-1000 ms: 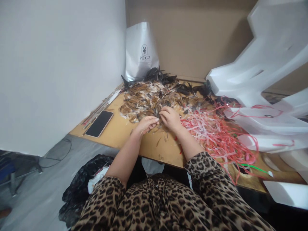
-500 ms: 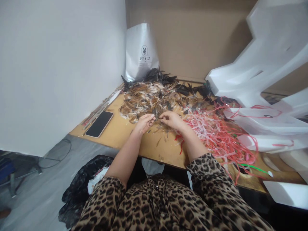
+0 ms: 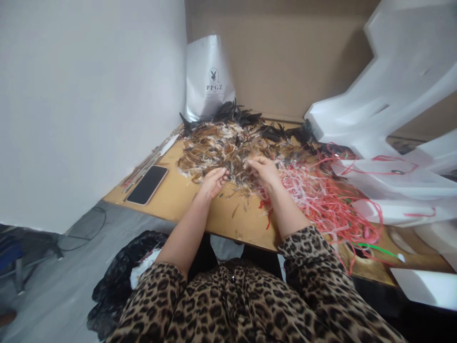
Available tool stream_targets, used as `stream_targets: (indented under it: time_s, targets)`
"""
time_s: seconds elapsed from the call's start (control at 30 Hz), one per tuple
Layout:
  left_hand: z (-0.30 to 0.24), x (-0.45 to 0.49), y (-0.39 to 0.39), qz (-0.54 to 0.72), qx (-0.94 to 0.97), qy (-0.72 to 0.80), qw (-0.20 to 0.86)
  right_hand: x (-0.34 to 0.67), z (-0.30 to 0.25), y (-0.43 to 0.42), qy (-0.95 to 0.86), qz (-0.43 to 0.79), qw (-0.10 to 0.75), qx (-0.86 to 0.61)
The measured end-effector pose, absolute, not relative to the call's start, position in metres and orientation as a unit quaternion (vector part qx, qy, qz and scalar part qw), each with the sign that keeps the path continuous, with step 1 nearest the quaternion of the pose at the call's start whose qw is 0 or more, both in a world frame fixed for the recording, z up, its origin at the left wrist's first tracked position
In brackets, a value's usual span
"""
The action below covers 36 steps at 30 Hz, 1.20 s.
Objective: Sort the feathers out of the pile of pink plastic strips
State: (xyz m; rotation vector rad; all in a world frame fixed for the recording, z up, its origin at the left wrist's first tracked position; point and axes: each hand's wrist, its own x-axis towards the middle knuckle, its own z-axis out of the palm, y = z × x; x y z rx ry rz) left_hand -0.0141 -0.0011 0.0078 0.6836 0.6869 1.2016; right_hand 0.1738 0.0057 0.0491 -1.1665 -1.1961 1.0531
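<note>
A loose pile of brown, white and black feathers [image 3: 214, 143] covers the back of the wooden table. At its front edge, my left hand [image 3: 215, 182] is closed in a pinch, thumb against fingers; anything held there is too small to name. My right hand [image 3: 264, 171] is a little farther right and higher, over the feathers, its thumb and forefinger drawn together at the tips. What lies between them blends into the pile. A gap separates the two hands, with feathers showing in it. Small feather bits are scattered on the tabletop below.
Red and pink ribbon strips [image 3: 321, 195] lie heaped to the right. A phone [image 3: 147, 185] rests at the left, near thin sticks [image 3: 152, 159]. Behind stands a silver bag [image 3: 210, 81]. White curved panels [image 3: 385, 109] rise at right; a black plastic bag [image 3: 117, 281] is below.
My right hand has moved away from the left, up and to the right over the feathers. My left hand has stayed almost where it was, still pinched.
</note>
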Motion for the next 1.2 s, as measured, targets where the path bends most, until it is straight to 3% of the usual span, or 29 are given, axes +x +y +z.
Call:
stream_targets:
  time_s: [0.13, 0.4, 0.83, 1.2]
  targets:
    - [0.005, -0.014, -0.001, 0.543, 0.313, 0.297, 0.72, 0.172, 0.051, 0.005, -0.428, 0.574, 0.551, -0.428]
    - [0.003, -0.007, -0.003, 0.516, 0.336, 0.31, 0.724, 0.146, 0.046, -0.004, -0.398, 0.645, 0.521, -0.392]
    - [0.005, -0.002, -0.007, 0.472, 0.378, 0.338, 0.721, 0.134, 0.036, -0.006, -0.403, 0.594, 0.553, -0.423]
    - [0.012, 0.001, -0.01, 0.487, 0.39, 0.376, 0.685, 0.133, 0.036, -0.008, -0.434, 0.58, 0.525, -0.447]
